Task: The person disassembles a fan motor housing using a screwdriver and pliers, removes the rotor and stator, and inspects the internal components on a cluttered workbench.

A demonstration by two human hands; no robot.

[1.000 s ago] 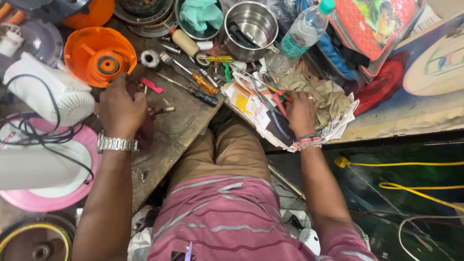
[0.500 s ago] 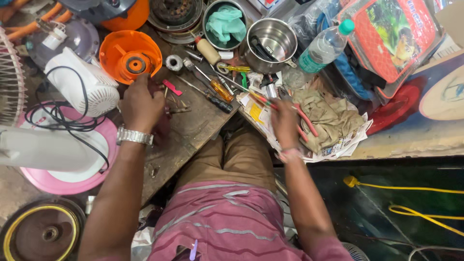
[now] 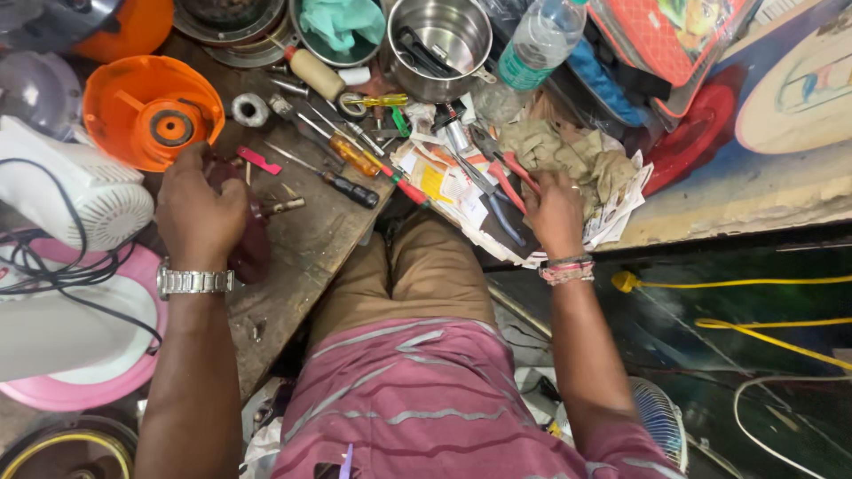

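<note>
The left hand [image 3: 197, 213], left of centre, lay knuckles-up with a steel watch at the wrist, its fingers curled over a dark maroon rounded part [image 3: 251, 251] on the worn wooden bench [image 3: 306, 257], just below the orange plastic round cap [image 3: 151, 113]. The right hand [image 3: 554, 213], right of centre, pressed down on the crumpled khaki rag [image 3: 568, 155] beside red-handled pliers [image 3: 508, 173]; whether it gripped anything I could not tell. At the top, a shiny steel pot [image 3: 442, 40] held dark tools, and a round steel bowl [image 3: 340, 34] held a green cloth.
</note>
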